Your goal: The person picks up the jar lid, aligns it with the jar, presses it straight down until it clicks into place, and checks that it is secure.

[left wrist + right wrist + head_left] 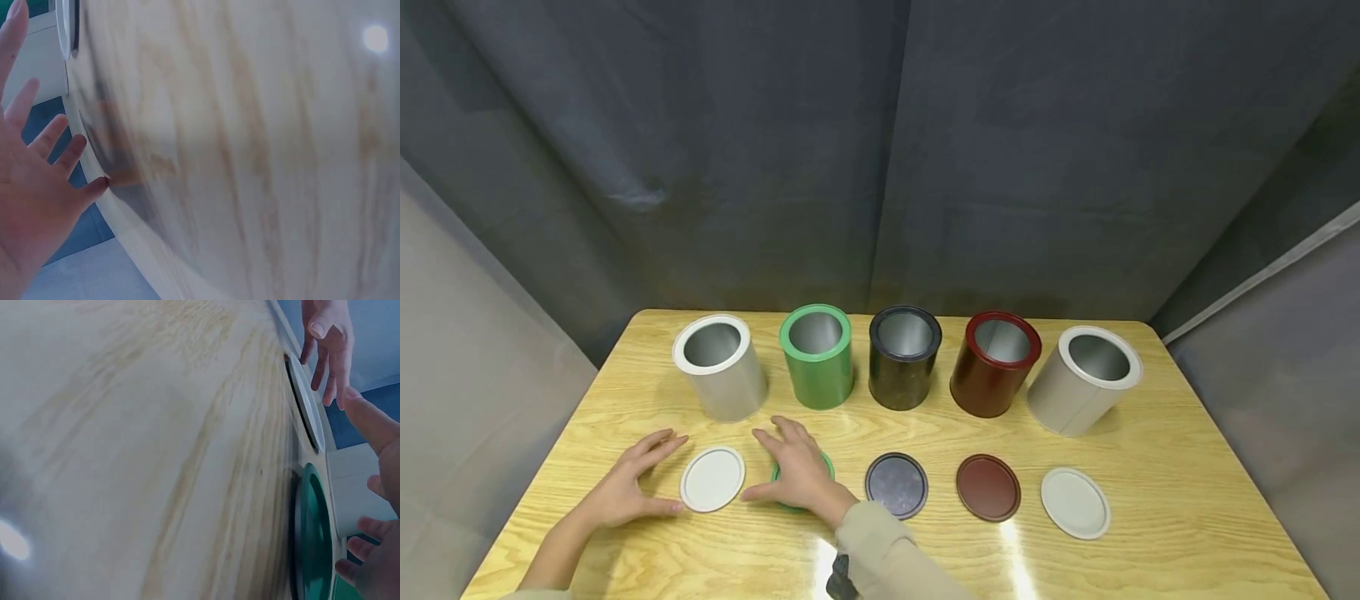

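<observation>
Nearest me, the right hand [801, 471] lies flat over the round green metal lid [823, 467], fingers [775, 437] straight and spread, covering most of it; only a green edge shows past the palm. In the right wrist view the green lid [315, 540] sits right under the fingertips [369, 528], which looks like a palm-down press or cover, not a pinch.

Left hand [628, 487] rests on the light wooden tabletop [1187, 517] w/ fingers [658, 442] relaxed and spread, thumb tip about touching the round white metal lid [712, 478], holding nothing. Can't tell if the thumb really makes contact.

Right of the right hand's fingers, in a row: round black lid [896, 484], round dark red lid [988, 487], second white lid [1075, 502]. So 5 lids total: 2 white, 1 green, 1 black, 1 red.

Beyond the fingers, 5 open cylindrical tins, one behind each lid by colour, prob. laid out as matched pairs: white tin [720, 366], green tin [817, 355], black tin [904, 357], dark red tin [995, 363], second white tin [1084, 380]. All lidless, bare metal inside.

Far back: dark grey curtain [880, 150].
</observation>
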